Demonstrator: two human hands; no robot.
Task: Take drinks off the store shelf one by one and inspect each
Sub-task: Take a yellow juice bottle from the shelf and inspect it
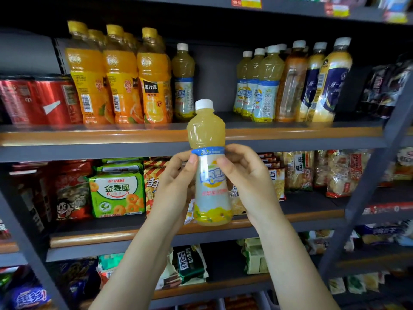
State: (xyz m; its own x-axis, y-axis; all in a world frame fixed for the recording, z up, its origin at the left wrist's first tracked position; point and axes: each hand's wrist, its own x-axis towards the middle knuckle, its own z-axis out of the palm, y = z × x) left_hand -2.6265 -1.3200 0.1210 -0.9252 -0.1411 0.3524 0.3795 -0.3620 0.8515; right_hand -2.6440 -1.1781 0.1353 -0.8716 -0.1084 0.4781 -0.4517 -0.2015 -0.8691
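A pale yellow juice bottle (210, 166) with a white cap and a light blue label stands upright in front of the shelves, label facing me. My left hand (176, 186) grips its left side, thumb on the label's top edge. My right hand (248, 177) grips its right side, fingers curled behind the bottle. On the drinks shelf (290, 132) behind it there is a gap between a single matching bottle (183, 82) and a group of the same kind (257, 86).
Orange juice bottles (120, 77) and red cans (38, 99) fill the shelf's left side; dark-blue-labelled bottles (324, 81) stand at the right. Snack bags (117, 193) crowd the lower shelves. A grey upright post (375, 175) slants along the right side.
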